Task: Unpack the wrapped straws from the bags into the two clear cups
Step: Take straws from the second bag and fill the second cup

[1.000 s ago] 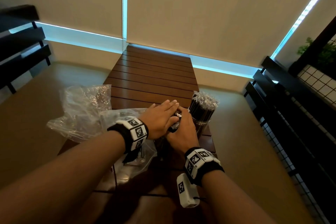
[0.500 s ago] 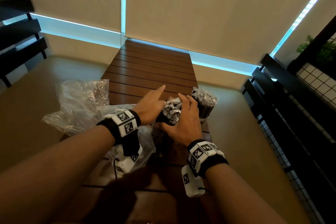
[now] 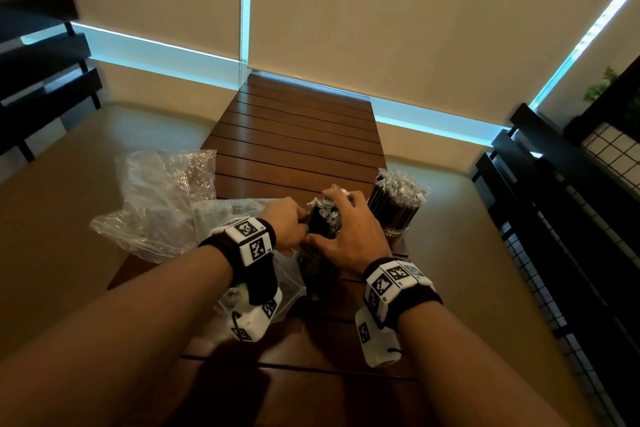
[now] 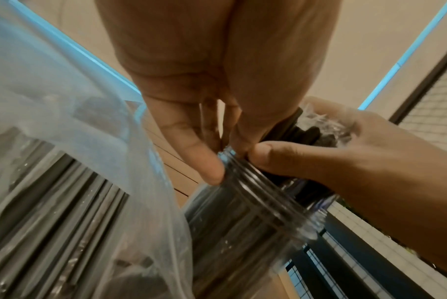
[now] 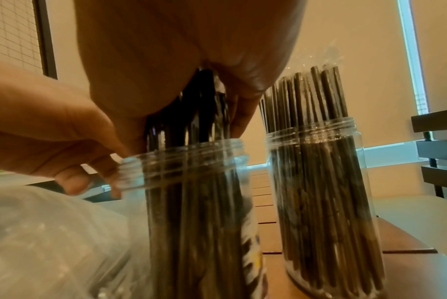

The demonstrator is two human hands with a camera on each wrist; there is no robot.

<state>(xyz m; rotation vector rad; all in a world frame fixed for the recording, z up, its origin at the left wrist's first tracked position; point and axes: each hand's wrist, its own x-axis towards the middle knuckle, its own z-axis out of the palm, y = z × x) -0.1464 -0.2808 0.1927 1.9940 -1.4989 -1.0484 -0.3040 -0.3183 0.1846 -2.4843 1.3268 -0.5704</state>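
Two clear cups stand on the wooden table [image 3: 294, 135]. The far cup [image 3: 394, 215] [image 5: 319, 182] is packed with black wrapped straws. In the near cup [image 3: 313, 267] [image 4: 255, 212] [image 5: 191, 202] stands another bundle of straws [image 3: 325, 210] [image 5: 204, 101]. My right hand [image 3: 343, 229] [image 5: 191, 60] wraps its fingers round that bundle above the rim. My left hand [image 3: 287, 222] [image 4: 217, 157] pinches the near cup's threaded rim from the left side. A clear bag [image 3: 228, 211] [image 4: 63, 161] holding more straws lies under my left wrist.
A crumpled clear bag [image 3: 156, 198] lies at the table's left edge. Black slatted railing [image 3: 554, 218] runs along the right, close to the far cup. A dark bench [image 3: 41, 62] stands far left. Bare slats stretch behind the cups.
Both hands lay over the straw tops a second ago. The left hand has dropped to the cup's rim, and the right hand has closed round the bundle.
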